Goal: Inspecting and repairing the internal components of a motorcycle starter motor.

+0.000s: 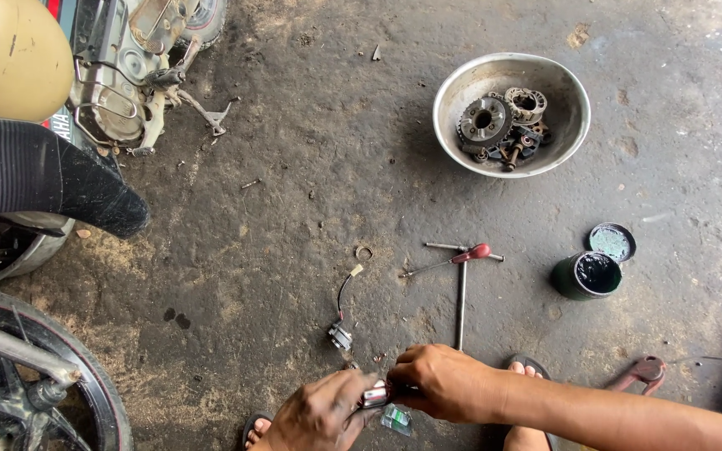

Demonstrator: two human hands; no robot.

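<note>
You're squatting w/ both hands meeting low in the frame. Your left hand (321, 413) is cupping a small shiny metal part (375, 395) from below, fingers curled round it; your right hand (440, 382) is pinching the same part from the right, fingers closed. A small clear packet (396, 419) is lying just under the part, by your feet. Ahead on the concrete floor (294, 167): a wired connector (341, 332), a T-wrench (461, 292) crossed by a red-handled screwdriver (453, 260). Right of those, 1 dark green round tin (587, 276), open, its lid (612, 242) touching it. Further up, a metal bowl (511, 71) is holding gears (486, 123). A motorbike (43, 167) is standing at left.
</note>
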